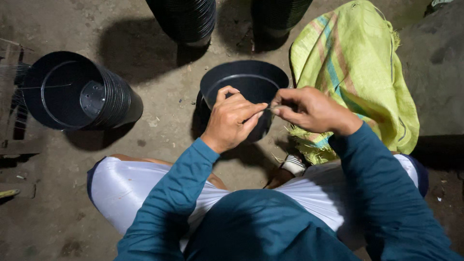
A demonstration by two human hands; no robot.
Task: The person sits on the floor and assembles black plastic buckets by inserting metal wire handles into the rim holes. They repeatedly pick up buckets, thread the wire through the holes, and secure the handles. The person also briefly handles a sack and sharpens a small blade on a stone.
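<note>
We see a bare, dusty concrete floor [159,121]. On it stand a black plastic pot [249,79], a stack of black pots lying on its side [82,94], and a yellow-green woven sack [355,72]. Two more dark pot stacks [188,19] sit at its far edge.

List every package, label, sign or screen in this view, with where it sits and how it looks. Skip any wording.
Woven sack: on the ground at upper right, beyond the right hand; crumpled, yellow-green with pink and blue stripes, frayed lower edge.
No labels, signs or screens show; the rest is black plastic pots, such as the pot beyond the left hand.
</note>
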